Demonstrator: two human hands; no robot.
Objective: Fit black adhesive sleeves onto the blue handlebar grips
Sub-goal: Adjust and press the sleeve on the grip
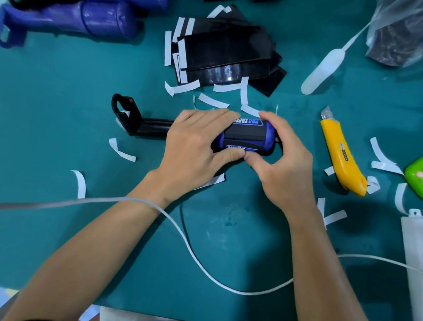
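- Between both hands, the blue grip (244, 144) lies sideways, a black sleeve (247, 136) already wrapped over its middle
- The left hand (194, 143) curls round the grip's left part; the right hand (281, 160) pinches its right end, thumbs nearly meeting underneath
- Probably light, firm rubber; the sleeve looks thin, tacky and easily creased, so smooth it from the middle outward
- Beyond the fingers lie spare sleeves (226, 52); right of the right hand, a yellow knife (340, 155)

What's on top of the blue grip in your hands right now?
A black sleeve lies across the middle of the blue grip, between its printed labels. The left hand covers the sleeve's left edge and the right hand wraps the grip's right end. The underside is hidden.
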